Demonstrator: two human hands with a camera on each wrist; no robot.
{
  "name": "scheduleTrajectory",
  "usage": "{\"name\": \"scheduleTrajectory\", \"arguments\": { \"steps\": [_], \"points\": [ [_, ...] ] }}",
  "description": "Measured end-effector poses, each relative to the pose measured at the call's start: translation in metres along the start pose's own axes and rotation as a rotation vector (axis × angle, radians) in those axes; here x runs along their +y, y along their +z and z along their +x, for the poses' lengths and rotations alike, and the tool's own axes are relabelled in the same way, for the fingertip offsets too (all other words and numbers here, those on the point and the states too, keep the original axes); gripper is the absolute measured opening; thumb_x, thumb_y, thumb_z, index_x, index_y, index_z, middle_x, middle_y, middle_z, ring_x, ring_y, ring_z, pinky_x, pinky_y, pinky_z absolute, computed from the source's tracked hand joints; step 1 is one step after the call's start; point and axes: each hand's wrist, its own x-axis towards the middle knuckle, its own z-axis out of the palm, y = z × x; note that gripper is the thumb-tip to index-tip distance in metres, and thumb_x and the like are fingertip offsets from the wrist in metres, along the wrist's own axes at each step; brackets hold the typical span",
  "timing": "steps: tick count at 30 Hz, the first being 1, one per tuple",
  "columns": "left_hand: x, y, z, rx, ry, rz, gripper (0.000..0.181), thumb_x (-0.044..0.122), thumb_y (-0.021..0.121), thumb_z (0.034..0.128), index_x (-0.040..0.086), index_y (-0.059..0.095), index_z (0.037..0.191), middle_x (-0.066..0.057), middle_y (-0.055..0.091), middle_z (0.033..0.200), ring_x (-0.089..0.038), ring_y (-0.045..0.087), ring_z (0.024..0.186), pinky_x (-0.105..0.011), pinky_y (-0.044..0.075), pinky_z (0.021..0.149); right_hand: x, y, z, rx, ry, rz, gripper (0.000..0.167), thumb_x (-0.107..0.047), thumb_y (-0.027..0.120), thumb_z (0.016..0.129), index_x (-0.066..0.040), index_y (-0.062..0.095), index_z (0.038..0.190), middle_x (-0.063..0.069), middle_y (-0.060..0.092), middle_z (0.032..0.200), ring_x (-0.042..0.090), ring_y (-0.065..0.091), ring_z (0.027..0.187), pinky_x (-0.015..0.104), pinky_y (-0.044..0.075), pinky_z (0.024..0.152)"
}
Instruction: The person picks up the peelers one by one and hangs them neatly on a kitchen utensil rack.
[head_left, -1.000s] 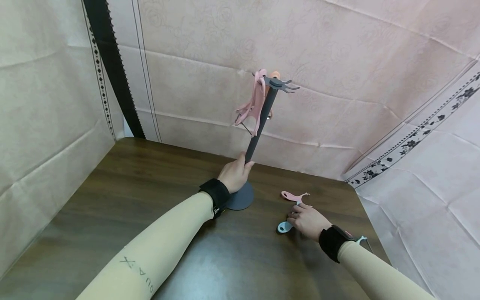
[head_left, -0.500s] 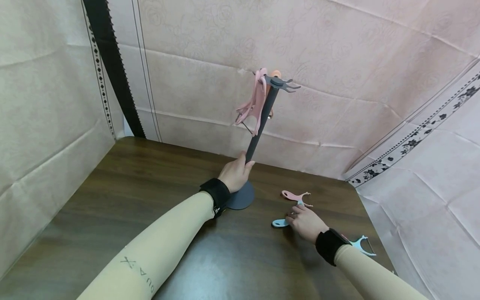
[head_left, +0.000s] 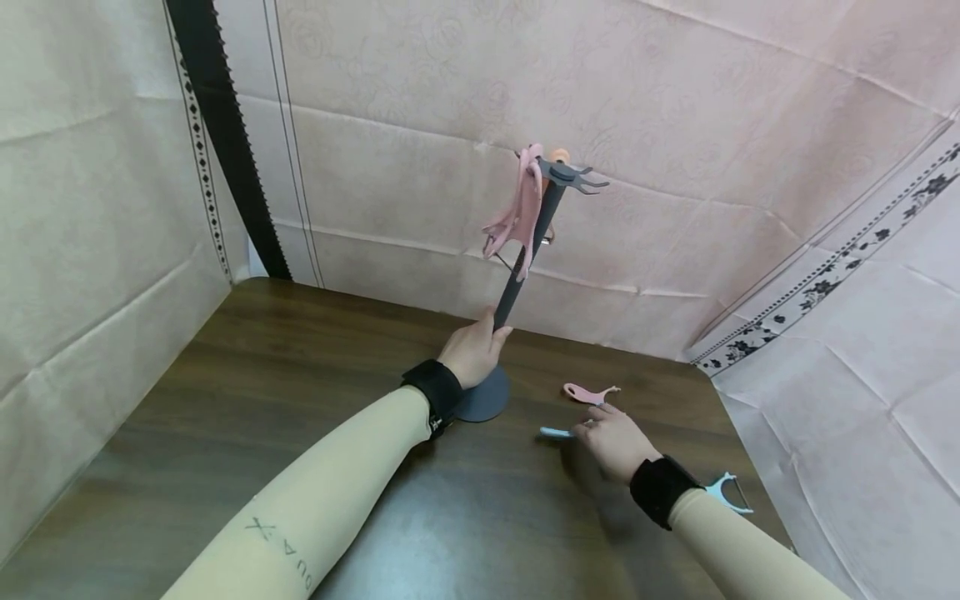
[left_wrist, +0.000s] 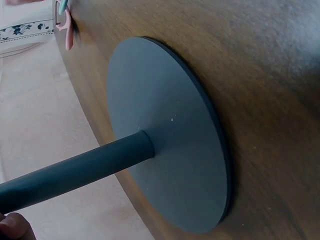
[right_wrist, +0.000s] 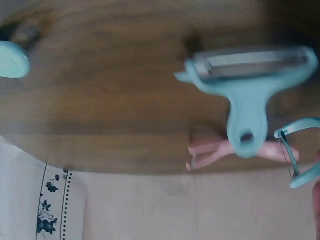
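Note:
My left hand (head_left: 472, 352) grips the pole of a dark grey hook stand (head_left: 512, 293), whose round base (left_wrist: 160, 120) rests on the table. Pink peelers (head_left: 519, 212) hang from its left hook, and an orange handle (head_left: 559, 156) shows behind the pole. My right hand (head_left: 615, 443) pinches a light blue peeler (head_left: 555, 432), handle pointing left; its forked head (right_wrist: 300, 126) shows in the right wrist view. Under that hand lies a wide-bladed light blue peeler (right_wrist: 248, 107), mostly hidden in the head view. A pink peeler (head_left: 588, 393) lies just beyond the fingers.
Another light blue peeler (head_left: 723, 492) lies by the right table edge, partly behind the right wrist strap. Cloth-covered walls (head_left: 420, 200) stand close behind the brown table (head_left: 285, 375) and at both sides. Bare prongs (head_left: 588, 178) jut right from the stand's top.
The peeler in my right hand has shifted left and turned edge-on. The right wrist has moved slightly left, uncovering more of the peeler behind it. The stand's top has tilted slightly right.

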Motion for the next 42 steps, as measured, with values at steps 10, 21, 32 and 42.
{"name": "scheduleTrajectory", "arguments": {
  "steps": [10,21,32,42],
  "points": [
    [0.0,0.001,-0.001,0.024,0.011,-0.008,0.04,0.033,0.037,0.106,0.003,0.039,0.132,-0.003,0.053,0.072,-0.017,0.052,0.055,-0.03,0.042,0.052,0.051,-0.054,0.021,0.31,0.339,0.191,0.013,0.003,0.075,0.075,-0.005,0.071,0.084,0.008,0.068,0.079,0.029,0.062,0.078,0.045,0.046,0.072],
    [0.0,-0.001,-0.003,0.008,-0.012,-0.001,0.054,0.042,0.029,0.105,0.003,0.032,0.142,-0.002,0.055,0.074,-0.016,0.054,0.056,-0.03,0.043,0.053,0.089,-0.103,0.052,0.427,0.671,0.315,0.008,-0.005,0.068,0.089,-0.002,0.073,0.093,0.015,0.071,0.089,0.034,0.064,0.085,0.05,0.044,0.077],
    [0.0,0.002,-0.001,-0.004,-0.014,-0.015,0.048,0.042,0.03,0.1048,0.005,0.036,0.135,-0.003,0.054,0.074,-0.016,0.053,0.056,-0.03,0.043,0.053,0.106,-0.159,0.101,0.472,0.828,0.425,0.028,-0.024,0.058,0.098,-0.002,0.072,0.107,0.016,0.071,0.103,0.033,0.063,0.106,0.048,0.046,0.083],
    [0.0,0.001,-0.001,-0.01,-0.03,-0.019,0.042,0.042,0.031,0.1048,0.006,0.04,0.123,-0.004,0.054,0.073,-0.019,0.054,0.056,-0.032,0.043,0.053,0.106,-0.187,0.14,0.529,0.841,0.468,0.028,-0.029,0.058,0.098,-0.009,0.073,0.109,0.009,0.071,0.108,0.022,0.063,0.11,0.042,0.045,0.095]
  ]
}}
